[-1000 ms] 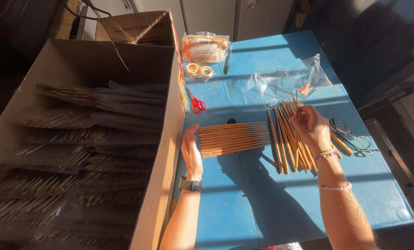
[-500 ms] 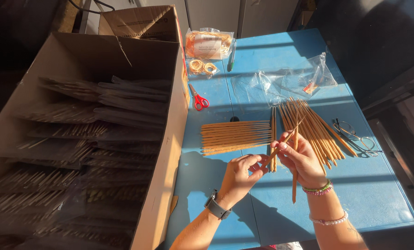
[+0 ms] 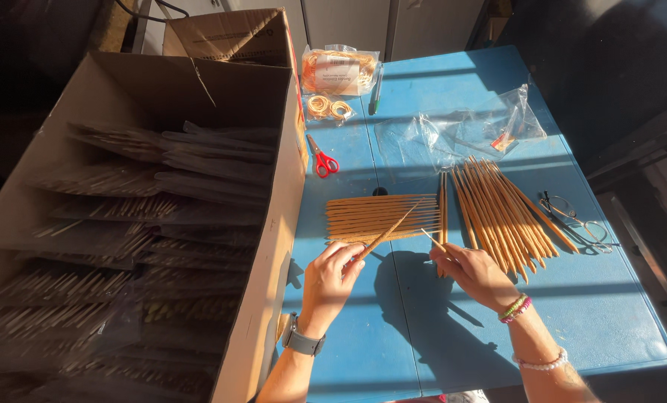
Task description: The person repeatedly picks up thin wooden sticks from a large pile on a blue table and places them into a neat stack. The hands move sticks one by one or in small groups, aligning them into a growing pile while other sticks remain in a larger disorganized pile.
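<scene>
Wooden stick point(image 3: 387, 233) pinched in my left hand point(image 3: 332, 282), tip toward 1 o'clock over the sorted row point(image 3: 374, 217); my right hand point(image 3: 474, 274) pinches another stick point(image 3: 432, 239) (held apart, probably for comparison) above the blue table point(image 3: 438, 336).

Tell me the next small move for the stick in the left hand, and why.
Probably lay it down onto the flat row of sticks just ahead. The left hand pinches one stick by its lower end, tip angled up over that row, where the sticks lie side by side. The right hand holds another thin stick near the fanned pile.
</scene>
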